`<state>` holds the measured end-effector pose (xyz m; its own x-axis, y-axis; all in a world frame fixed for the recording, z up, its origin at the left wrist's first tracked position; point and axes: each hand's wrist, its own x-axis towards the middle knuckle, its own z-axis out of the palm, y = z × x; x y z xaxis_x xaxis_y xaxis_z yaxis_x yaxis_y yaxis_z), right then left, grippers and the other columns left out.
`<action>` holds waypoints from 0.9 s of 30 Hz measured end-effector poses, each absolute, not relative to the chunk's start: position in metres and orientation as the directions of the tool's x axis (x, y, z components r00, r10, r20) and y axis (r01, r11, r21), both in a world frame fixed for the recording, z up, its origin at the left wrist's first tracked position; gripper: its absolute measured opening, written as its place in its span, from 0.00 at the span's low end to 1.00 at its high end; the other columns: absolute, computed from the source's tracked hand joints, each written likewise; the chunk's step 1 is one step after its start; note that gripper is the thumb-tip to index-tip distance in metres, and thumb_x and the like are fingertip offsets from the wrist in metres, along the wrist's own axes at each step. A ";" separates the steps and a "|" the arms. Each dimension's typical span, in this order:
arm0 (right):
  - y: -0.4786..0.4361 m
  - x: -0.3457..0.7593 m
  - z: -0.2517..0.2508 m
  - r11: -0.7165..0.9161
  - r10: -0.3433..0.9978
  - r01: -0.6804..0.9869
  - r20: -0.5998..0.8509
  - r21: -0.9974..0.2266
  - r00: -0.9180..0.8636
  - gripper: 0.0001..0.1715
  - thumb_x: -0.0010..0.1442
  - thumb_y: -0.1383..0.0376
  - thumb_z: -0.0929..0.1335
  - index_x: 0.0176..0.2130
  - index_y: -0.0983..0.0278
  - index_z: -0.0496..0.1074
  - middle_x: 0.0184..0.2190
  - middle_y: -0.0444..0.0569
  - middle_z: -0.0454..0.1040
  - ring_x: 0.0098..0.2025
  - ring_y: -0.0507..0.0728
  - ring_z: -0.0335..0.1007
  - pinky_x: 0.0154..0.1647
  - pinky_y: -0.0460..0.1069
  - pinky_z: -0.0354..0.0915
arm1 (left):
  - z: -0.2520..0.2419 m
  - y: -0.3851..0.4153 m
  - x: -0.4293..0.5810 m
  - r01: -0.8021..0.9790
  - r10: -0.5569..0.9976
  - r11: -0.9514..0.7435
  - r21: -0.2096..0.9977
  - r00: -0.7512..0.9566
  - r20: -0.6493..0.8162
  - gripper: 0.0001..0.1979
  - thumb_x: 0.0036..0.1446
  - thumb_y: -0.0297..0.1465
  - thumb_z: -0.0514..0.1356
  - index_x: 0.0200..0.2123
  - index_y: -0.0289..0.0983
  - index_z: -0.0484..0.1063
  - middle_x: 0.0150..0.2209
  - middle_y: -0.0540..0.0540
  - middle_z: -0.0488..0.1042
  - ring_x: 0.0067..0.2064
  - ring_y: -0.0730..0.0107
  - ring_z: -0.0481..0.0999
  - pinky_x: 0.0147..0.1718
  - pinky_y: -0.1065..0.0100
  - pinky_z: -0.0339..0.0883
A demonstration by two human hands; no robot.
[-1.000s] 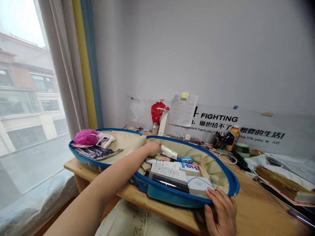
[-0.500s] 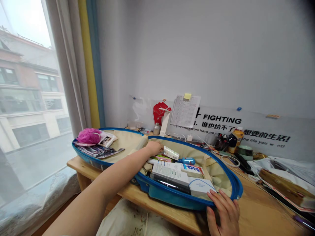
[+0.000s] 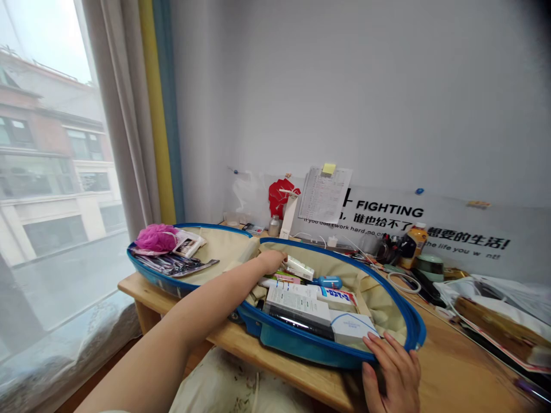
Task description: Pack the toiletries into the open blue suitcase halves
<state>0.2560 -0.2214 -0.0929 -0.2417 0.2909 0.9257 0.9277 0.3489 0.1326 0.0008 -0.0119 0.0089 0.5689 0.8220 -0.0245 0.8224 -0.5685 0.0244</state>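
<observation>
My left hand (image 3: 272, 261) reaches into the right half of an open blue-rimmed suitcase (image 3: 310, 357), its fingers curled at the near-left end of a slim white carton (image 3: 300, 268); the fingertips are partly hidden. Around it lie a pink packet (image 3: 287, 279), a blue bottle (image 3: 329, 281) and a toothpaste box (image 3: 334, 296). Nearer me are a white printed box (image 3: 298, 305), a black shiny cylinder (image 3: 297, 323) and a white box with a blue line (image 3: 350, 327). My right hand (image 3: 394, 367) rests with fingers spread over the suitcase's front-right rim, fingertips by that white box.
A pink bath puff (image 3: 156, 237), a white packet (image 3: 188, 244) and packaged dark items (image 3: 170, 264) lie in the suitcase's left half. Behind and right on the wooden desk (image 3: 456, 367) stand an orange-labelled bottle (image 3: 414, 244), cables and a brown pouch (image 3: 495, 324). A window is left.
My left hand has shifted very slightly to the right and down by the white carton. The right hand and the suitcase's contents look the same.
</observation>
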 end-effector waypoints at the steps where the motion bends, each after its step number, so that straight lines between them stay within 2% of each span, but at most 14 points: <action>1: -0.221 0.256 -0.094 0.345 0.293 0.930 0.926 0.130 -0.238 0.17 0.62 0.64 0.60 0.50 0.64 0.65 0.42 0.54 0.72 0.53 0.63 0.63 0.61 0.63 0.49 | 0.008 -0.011 0.001 0.816 0.815 -0.577 0.021 0.577 -0.040 0.17 0.62 0.37 0.57 0.51 0.35 0.67 0.50 0.42 0.70 0.48 0.63 0.72 0.47 0.55 0.70; 10: -0.220 0.257 -0.095 0.351 0.289 0.928 0.928 0.126 -0.235 0.17 0.62 0.63 0.60 0.50 0.62 0.66 0.42 0.53 0.73 0.52 0.63 0.65 0.61 0.62 0.49 | 0.007 -0.009 -0.001 0.770 0.765 -0.639 0.005 0.636 -0.103 0.15 0.62 0.36 0.57 0.49 0.36 0.69 0.52 0.42 0.70 0.50 0.62 0.71 0.49 0.53 0.68; 19: -0.220 0.256 -0.093 0.366 0.275 0.920 0.929 0.138 -0.249 0.17 0.62 0.63 0.60 0.49 0.63 0.66 0.42 0.54 0.73 0.51 0.63 0.65 0.60 0.63 0.49 | 0.002 -0.008 -0.001 0.764 0.759 -0.641 0.076 0.645 -0.083 0.15 0.61 0.36 0.58 0.49 0.36 0.68 0.49 0.43 0.71 0.47 0.64 0.73 0.46 0.56 0.70; 22: -0.220 0.256 -0.092 0.367 0.271 0.918 0.927 0.149 -0.259 0.16 0.62 0.64 0.60 0.49 0.64 0.66 0.41 0.55 0.73 0.51 0.64 0.65 0.60 0.63 0.50 | 0.005 -0.011 0.000 0.783 0.786 -0.614 0.100 0.618 -0.005 0.16 0.61 0.36 0.58 0.50 0.36 0.68 0.50 0.43 0.71 0.48 0.64 0.73 0.46 0.55 0.70; 27: -0.218 0.258 -0.095 0.356 0.280 0.926 0.931 0.127 -0.235 0.17 0.62 0.61 0.60 0.49 0.61 0.66 0.41 0.53 0.73 0.51 0.63 0.66 0.60 0.63 0.49 | 0.027 -0.011 -0.015 0.859 0.855 -0.491 0.147 0.443 0.270 0.17 0.63 0.37 0.56 0.53 0.38 0.66 0.55 0.42 0.67 0.52 0.61 0.70 0.50 0.53 0.67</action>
<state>0.2581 -0.2179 -0.0955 -0.2349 0.2803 0.9307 0.9260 0.3556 0.1266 -0.0155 -0.0105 0.0273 0.4425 0.8550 0.2703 0.8588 -0.4908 0.1467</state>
